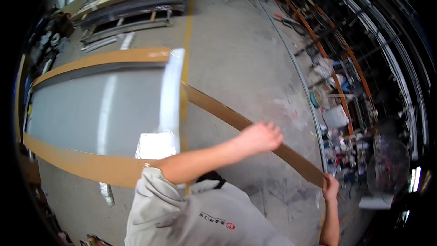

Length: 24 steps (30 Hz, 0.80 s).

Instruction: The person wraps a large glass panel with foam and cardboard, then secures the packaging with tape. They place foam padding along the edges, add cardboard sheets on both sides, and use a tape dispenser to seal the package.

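Observation:
A long brown cardboard strip [218,109] runs at a slant from the big grey panel [91,114] down to the lower right. My left hand [260,136] is curled on the strip's upper edge near its middle; motion blur hides the fingers. My right hand [331,187] grips the strip's far right end. The panel lies flat on the concrete floor, with cardboard edging [86,166] along its near side and its far side. A shiny plastic film [170,95] covers the panel's right end.
A yellow line [187,27] runs along the concrete floor. Long metal profiles and boards [132,4] are stacked at the back left. Racks with orange frames [339,73] and assorted clutter fill the right side, with a round fan [387,164] low on the right.

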Each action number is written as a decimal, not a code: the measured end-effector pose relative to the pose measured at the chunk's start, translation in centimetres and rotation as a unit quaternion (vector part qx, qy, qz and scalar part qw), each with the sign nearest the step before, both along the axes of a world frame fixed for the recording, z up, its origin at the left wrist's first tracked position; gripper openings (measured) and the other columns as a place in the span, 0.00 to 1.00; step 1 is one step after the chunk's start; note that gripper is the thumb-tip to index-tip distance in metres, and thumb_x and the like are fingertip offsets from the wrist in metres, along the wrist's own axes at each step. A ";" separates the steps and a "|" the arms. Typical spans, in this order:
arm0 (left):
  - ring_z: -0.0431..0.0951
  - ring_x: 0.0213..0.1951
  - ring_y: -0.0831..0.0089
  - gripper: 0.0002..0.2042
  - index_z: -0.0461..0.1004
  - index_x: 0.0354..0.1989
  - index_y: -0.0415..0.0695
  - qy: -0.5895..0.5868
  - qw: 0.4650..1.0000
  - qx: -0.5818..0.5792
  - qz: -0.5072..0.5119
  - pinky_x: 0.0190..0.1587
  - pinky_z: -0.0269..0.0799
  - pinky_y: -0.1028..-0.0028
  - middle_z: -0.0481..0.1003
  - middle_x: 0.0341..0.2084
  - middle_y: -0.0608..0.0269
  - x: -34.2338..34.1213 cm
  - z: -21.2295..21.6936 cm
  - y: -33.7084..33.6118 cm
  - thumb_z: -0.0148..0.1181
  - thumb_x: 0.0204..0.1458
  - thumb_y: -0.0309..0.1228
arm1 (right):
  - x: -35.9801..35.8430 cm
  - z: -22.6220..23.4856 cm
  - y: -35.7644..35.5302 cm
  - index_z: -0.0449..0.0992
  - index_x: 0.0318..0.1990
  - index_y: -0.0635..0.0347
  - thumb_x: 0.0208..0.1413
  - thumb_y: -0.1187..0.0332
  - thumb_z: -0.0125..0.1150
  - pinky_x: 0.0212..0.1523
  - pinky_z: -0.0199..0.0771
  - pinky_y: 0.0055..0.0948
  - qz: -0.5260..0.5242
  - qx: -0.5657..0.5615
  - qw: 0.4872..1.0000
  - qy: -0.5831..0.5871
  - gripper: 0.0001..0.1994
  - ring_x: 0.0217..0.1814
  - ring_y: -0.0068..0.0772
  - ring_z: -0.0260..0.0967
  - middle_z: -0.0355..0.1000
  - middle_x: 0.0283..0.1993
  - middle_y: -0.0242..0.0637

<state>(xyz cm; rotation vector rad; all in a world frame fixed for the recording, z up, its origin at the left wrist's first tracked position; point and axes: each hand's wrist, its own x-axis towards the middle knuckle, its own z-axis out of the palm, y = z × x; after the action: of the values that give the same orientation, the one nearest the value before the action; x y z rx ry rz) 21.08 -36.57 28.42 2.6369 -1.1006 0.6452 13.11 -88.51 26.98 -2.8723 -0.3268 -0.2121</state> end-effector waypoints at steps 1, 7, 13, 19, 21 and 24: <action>0.80 0.41 0.65 0.09 0.72 0.36 0.43 -0.021 1.000 -0.022 0.005 0.38 0.78 0.67 0.76 0.33 0.61 1.5 -1.7 -2.2 0.63 0.48 0.30 | 3.3 0.6 -1.9 0.81 0.44 0.60 0.61 0.77 0.61 0.46 0.80 0.43 0.016 0.012 1.000 -0.005 0.07 0.44 0.59 0.81 0.81 0.40 0.52; 0.84 0.34 0.63 0.11 0.69 0.41 0.43 0.109 0.983 -0.027 0.146 0.33 0.81 0.66 0.77 0.33 0.57 9.0 -6.1 -6.1 0.62 0.51 0.28 | 24.6 6.4 -1.2 0.79 0.46 0.61 0.54 0.79 0.57 0.53 0.74 0.50 0.138 -0.148 0.978 -0.057 0.12 0.49 0.60 0.76 0.79 0.43 0.50; 0.86 0.39 0.61 0.11 0.69 0.45 0.44 0.219 0.912 -0.103 0.331 0.39 0.82 0.64 0.80 0.34 0.56 8.9 -15.0 -1.1 0.59 0.55 0.29 | 48.2 4.7 14.9 0.80 0.41 0.56 0.49 0.76 0.64 0.50 0.74 0.51 0.394 -0.185 0.900 0.002 0.11 0.47 0.55 0.77 0.78 0.39 0.44; 0.83 0.40 0.53 0.07 0.73 0.46 0.46 0.265 0.732 -0.229 0.585 0.41 0.79 0.56 0.81 0.36 0.55 -1.4 -12.4 -1.4 0.56 0.62 0.30 | 58.6 -0.5 41.1 0.79 0.38 0.53 0.56 0.66 0.71 0.36 0.75 0.46 0.695 -0.154 0.701 0.037 0.06 0.35 0.48 0.77 0.75 0.30 0.38; 0.83 0.38 0.52 0.07 0.73 0.47 0.48 0.310 0.627 -0.234 0.675 0.39 0.77 0.54 0.81 0.34 0.55 -4.8 -9.3 -1.8 0.57 0.64 0.33 | 56.1 -1.0 50.0 0.78 0.36 0.53 0.60 0.60 0.70 0.33 0.75 0.46 0.753 -0.163 0.636 0.027 0.09 0.32 0.48 0.77 0.76 0.29 0.37; 0.83 0.36 0.47 0.09 0.75 0.48 0.50 0.310 0.535 -0.249 0.745 0.39 0.77 0.51 0.82 0.31 0.52 -9.5 -6.4 -0.3 0.58 0.67 0.39 | 51.1 -1.6 61.3 0.76 0.34 0.54 0.63 0.51 0.68 0.32 0.74 0.45 0.832 -0.128 0.540 0.016 0.16 0.30 0.50 0.76 0.77 0.28 0.38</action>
<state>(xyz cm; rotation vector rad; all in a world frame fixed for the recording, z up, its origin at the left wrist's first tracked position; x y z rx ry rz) 11.61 -36.86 21.99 2.1947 1.5242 0.0314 64.25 -27.21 25.43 -1.4263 -2.7804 0.2876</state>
